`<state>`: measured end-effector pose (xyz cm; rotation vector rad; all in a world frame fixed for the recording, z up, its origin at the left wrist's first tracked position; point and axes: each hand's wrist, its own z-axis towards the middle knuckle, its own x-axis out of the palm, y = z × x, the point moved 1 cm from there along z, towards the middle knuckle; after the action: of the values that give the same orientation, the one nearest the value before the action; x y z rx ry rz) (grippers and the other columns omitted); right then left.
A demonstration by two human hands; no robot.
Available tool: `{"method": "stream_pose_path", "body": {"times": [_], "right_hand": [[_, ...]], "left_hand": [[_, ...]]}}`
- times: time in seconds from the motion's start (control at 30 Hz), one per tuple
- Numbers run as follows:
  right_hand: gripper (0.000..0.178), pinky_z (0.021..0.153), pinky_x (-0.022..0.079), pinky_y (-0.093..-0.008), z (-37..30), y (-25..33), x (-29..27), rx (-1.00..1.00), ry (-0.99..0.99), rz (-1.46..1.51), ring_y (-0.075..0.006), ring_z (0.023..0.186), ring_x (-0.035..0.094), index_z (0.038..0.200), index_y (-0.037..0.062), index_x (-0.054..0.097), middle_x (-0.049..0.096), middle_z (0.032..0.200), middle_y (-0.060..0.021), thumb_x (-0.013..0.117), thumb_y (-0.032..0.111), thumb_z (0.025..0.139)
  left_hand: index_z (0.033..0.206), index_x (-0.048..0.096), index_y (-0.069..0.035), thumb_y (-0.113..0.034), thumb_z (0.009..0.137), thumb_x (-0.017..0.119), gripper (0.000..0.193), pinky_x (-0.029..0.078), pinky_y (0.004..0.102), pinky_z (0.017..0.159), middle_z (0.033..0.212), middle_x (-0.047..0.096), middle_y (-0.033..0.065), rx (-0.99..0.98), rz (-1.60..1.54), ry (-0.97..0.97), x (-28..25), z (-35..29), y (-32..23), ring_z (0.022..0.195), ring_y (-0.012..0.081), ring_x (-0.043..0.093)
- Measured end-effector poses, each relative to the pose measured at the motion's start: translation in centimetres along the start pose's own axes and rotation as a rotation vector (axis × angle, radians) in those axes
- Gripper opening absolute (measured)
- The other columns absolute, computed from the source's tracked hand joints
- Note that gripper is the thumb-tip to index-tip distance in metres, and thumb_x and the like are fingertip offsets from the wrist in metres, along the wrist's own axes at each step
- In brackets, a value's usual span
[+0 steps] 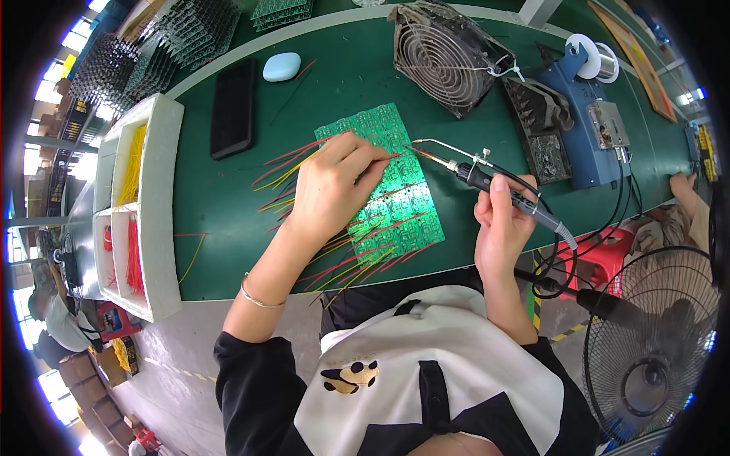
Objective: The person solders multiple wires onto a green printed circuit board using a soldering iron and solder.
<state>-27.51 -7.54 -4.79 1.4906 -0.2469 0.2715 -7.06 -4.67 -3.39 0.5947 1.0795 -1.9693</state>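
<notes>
A green panel of circuit boards lies on the bench in front of me, with red and yellow wires running off its left and lower sides. My left hand rests over the panel's left part, its fingertips pinched on a red wire. In my right hand is a soldering iron, gripped like a pen. A thin metal solder-feed tube runs beside its tip. Both tips point left, close to the panel's upper right edge and the wire end; whether they touch cannot be made out.
At left stands a white foam box of yellow and red wires. Farther back are a black phone, a pale case and a dusty fan. A blue solder feeder and cables sit right, a floor fan below.
</notes>
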Motion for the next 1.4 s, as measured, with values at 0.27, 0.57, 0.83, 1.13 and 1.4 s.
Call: {"method": "stream_pose_path", "body": {"times": [0.27,0.57,0.83,1.13,1.4], "right_hand": [[0.014,0.043,0.031,-0.0176,-0.28,0.09,-0.24,-0.027,-0.016,0.023,-0.0045,0.051,0.043,0.082,0.0039,0.047,0.045,0.062,0.0000,0.057,0.012,0.085],[0.014,0.044,0.033,-0.0189,-0.27,-0.13,-0.29,-0.049,-0.018,0.044,-0.0052,0.051,0.043,0.081,0.0029,0.047,0.042,0.062,0.0005,0.057,0.011,0.085],[0.014,0.044,0.032,-0.0188,-0.22,0.13,0.05,-0.047,-0.029,0.024,-0.0054,0.050,0.042,0.081,0.0029,0.046,0.044,0.061,-0.0006,0.057,0.011,0.085],[0.014,0.045,0.032,-0.0189,-0.26,0.09,0.00,-0.063,-0.019,0.002,-0.0054,0.050,0.042,0.081,0.0026,0.046,0.043,0.061,-0.0004,0.057,0.011,0.085],[0.014,0.043,0.030,-0.0182,-0.30,-0.01,-0.16,-0.064,-0.013,0.019,-0.0052,0.049,0.040,0.080,0.0028,0.046,0.042,0.060,-0.0001,0.056,0.010,0.085]], "left_hand": [[0.077,0.065,-0.005,-0.003,0.067,0.068,0.010,0.047,0.0284,0.054,0.073,0.059,0.0041,0.040,0.035,-0.012,-0.03,0.01,-0.27,0.062,0.0191,0.057],[0.077,0.065,-0.005,-0.002,0.066,0.068,0.011,0.047,0.0286,0.055,0.073,0.058,0.0043,0.049,0.042,-0.028,-0.06,-0.06,-0.11,0.063,0.0191,0.057],[0.076,0.065,-0.005,-0.002,0.065,0.068,0.011,0.046,0.0280,0.055,0.072,0.059,0.0045,0.037,0.021,-0.045,-0.07,-0.03,-0.01,0.061,0.0190,0.057],[0.076,0.065,-0.005,-0.003,0.066,0.068,0.011,0.047,0.0281,0.056,0.073,0.059,0.0043,0.041,0.027,-0.046,-0.16,-0.11,-0.11,0.062,0.0190,0.057],[0.076,0.066,-0.006,-0.004,0.066,0.068,0.010,0.047,0.0285,0.056,0.073,0.059,0.0039,0.024,0.033,-0.039,-0.10,-0.17,-0.08,0.063,0.0189,0.058]]}}
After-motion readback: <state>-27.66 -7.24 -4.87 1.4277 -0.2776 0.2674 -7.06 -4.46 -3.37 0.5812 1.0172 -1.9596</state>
